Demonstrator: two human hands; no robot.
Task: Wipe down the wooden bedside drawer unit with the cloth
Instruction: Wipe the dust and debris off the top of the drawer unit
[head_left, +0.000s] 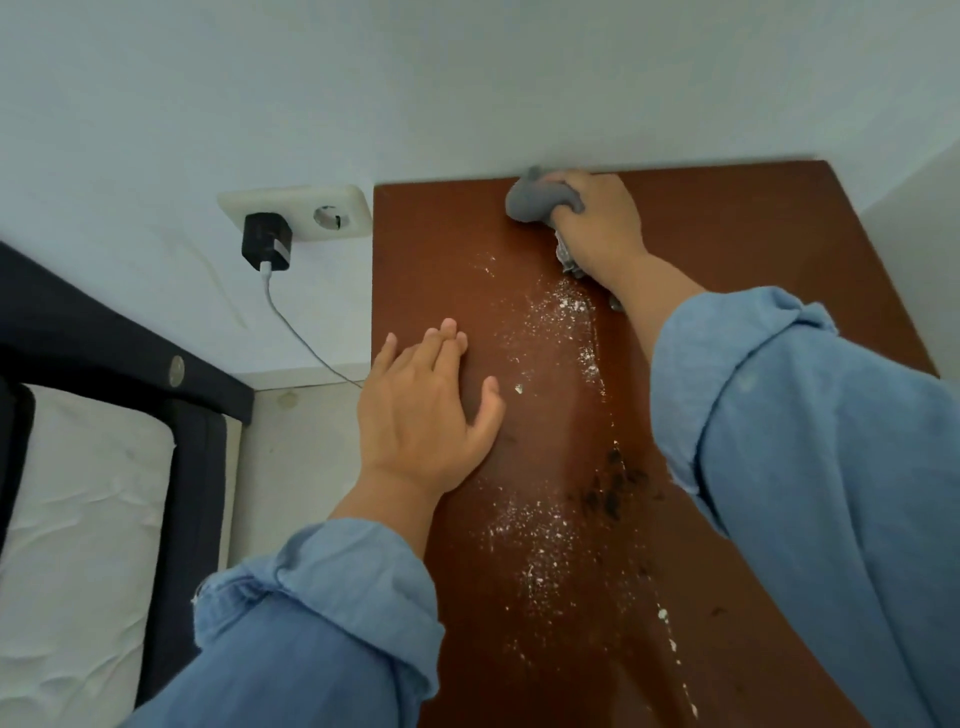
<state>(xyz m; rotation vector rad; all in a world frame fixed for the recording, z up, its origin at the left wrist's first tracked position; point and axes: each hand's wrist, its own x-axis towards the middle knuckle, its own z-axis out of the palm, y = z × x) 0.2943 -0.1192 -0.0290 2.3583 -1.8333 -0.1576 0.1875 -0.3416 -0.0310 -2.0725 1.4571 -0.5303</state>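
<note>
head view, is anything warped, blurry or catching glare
Head view: wide-angle warp splays the drawer unit top's edges; light is soft and even, with a faint sheen among the white powder; the right hand gripping the cloth looks slightly soft.

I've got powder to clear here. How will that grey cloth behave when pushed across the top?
The grey cloth looks soft and floppy: it bunches up under the right hand. It will probably drag the white powder along, though loose folds may leave streaks. It seems light, so pressure must come from the hand.
</note>
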